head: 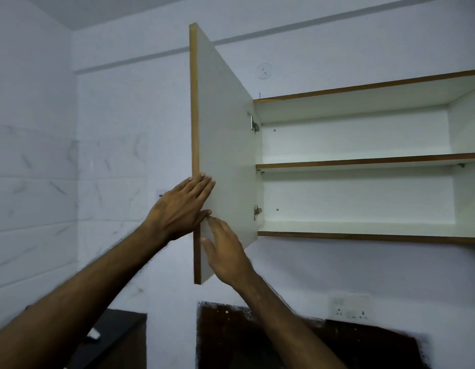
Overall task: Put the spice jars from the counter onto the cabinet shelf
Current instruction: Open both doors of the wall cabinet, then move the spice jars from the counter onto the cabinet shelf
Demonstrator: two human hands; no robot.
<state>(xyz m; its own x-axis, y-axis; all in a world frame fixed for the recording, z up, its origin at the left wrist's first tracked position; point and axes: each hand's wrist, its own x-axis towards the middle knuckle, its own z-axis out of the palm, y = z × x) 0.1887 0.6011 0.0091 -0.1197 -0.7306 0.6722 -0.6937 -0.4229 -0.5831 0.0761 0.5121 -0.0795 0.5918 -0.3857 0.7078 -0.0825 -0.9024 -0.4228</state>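
A white wall cabinet stands open at upper right, with a middle shelf and a bottom shelf; both look bare. Its door swings out to the left, brown edge toward me. My left hand lies flat against the door's free edge, fingers spread over its inner face. My right hand is just below, fingers apart, touching the inner face near the lower edge. No spice jars are in view.
A dark counter sits at lower left with a small white object on it. A dark panel lies below the cabinet, and a wall socket is at lower right. Tiled walls meet in a corner at left.
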